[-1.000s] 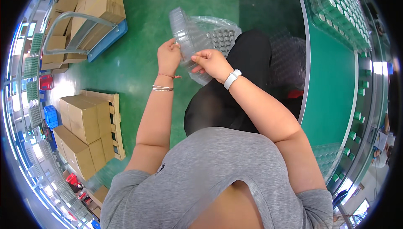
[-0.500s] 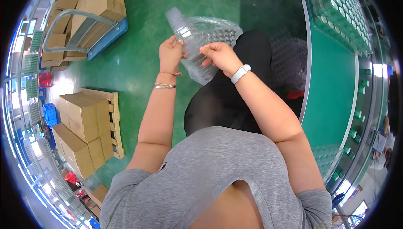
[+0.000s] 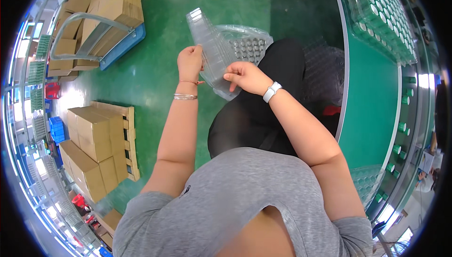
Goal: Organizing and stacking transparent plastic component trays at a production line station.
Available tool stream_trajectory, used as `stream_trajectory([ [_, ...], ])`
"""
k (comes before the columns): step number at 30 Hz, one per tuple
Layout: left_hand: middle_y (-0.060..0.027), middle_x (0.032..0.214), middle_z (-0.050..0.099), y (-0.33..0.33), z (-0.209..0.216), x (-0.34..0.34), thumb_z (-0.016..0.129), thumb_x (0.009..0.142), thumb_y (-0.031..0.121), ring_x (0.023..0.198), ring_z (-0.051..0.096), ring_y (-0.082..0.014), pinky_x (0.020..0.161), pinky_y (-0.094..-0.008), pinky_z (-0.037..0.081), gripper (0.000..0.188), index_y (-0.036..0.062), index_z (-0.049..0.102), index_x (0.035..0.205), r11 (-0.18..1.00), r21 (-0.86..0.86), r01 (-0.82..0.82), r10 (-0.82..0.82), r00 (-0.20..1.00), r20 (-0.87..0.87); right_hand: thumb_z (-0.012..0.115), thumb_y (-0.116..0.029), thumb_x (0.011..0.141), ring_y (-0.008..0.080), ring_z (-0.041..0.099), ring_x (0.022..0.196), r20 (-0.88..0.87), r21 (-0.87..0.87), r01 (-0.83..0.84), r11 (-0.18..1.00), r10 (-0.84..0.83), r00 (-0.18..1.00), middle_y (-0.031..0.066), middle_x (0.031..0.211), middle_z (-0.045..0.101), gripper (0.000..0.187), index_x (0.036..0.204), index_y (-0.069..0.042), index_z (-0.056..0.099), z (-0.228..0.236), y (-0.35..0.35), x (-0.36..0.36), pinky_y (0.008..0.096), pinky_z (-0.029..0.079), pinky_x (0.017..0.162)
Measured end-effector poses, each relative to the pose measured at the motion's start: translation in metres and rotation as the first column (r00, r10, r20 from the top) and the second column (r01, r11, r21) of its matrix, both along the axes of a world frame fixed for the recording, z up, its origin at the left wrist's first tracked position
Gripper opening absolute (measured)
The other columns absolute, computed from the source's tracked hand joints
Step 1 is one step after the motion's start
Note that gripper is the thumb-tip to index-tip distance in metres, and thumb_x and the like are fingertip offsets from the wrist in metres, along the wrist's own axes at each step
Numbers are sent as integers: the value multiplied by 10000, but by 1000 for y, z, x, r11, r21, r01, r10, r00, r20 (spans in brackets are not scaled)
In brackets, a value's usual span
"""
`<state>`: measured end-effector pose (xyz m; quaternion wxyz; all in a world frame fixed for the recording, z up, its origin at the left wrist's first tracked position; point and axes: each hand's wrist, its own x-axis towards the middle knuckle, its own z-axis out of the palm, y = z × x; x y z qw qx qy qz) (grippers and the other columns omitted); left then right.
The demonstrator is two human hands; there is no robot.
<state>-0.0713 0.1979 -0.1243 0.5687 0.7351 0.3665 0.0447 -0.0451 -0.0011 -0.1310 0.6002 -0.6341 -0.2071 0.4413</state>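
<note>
A clear, ribbed plastic tray (image 3: 213,45) is held tilted over the floor in front of me; I cannot tell whether it is one tray or several nested together. My left hand (image 3: 190,64) is closed on its left edge. At its near right edge, my right hand (image 3: 248,77) pinches the plastic between thumb and fingers. Behind it lies a clear plastic bag (image 3: 230,29), and a clear tray with rows of round cups (image 3: 249,47) shows there beside my dark trouser leg (image 3: 287,64).
On the right runs a green-topped table (image 3: 369,101), bearing a clear tray of white-topped containers (image 3: 383,17). More clear plastic (image 3: 322,68) lies beneath its edge. At left stand a blue cart (image 3: 123,46) with flat cardboard and a pallet (image 3: 131,139) of cartons (image 3: 92,132).
My right hand has slid nearer to me along the tray's edge. The tray has turned, so more of its ribbed face shows. My left hand stays at the left edge.
</note>
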Motion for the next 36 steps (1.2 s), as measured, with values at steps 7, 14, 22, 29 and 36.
stream_trajectory([
  [7,-51,714,606,-4,-17,-4,583,895,184,526,528,-119,478,-266,457,238,-48,636,899,974,-199,-113,135,986,99,594,-190,922,99,643,643,-21,25,-127,992,127,992,0,718,591,172,840,-40,582,-17,-11,4,229,440,550],
  [14,-59,648,596,-24,-6,-1,523,896,131,533,556,-124,464,-261,447,213,-57,624,885,997,-44,68,-63,993,104,613,-282,915,114,617,613,79,-185,178,966,-165,983,28,717,613,262,984,-30,587,-21,-5,16,254,464,562],
  [22,-180,685,622,-43,5,-9,555,900,218,607,607,-282,602,-381,469,265,-32,633,856,872,431,234,-296,952,83,599,-264,928,121,567,790,-244,-91,371,924,-382,891,53,1090,582,595,1427,-96,321,9,16,30,277,495,644],
  [29,-165,642,597,-45,-2,-12,559,900,221,576,583,-265,578,-371,453,266,-28,635,843,828,536,162,-309,931,195,592,-304,926,200,581,866,-430,-34,298,954,-283,857,91,992,588,467,1275,-26,452,-9,25,29,416,515,763],
  [36,-60,535,519,-34,0,-6,587,923,266,479,503,-121,479,-301,416,322,-26,626,790,948,258,187,-220,970,104,593,-265,930,130,552,645,-277,-58,381,923,-381,882,53,792,574,274,988,1,568,2,31,16,318,522,554],
])
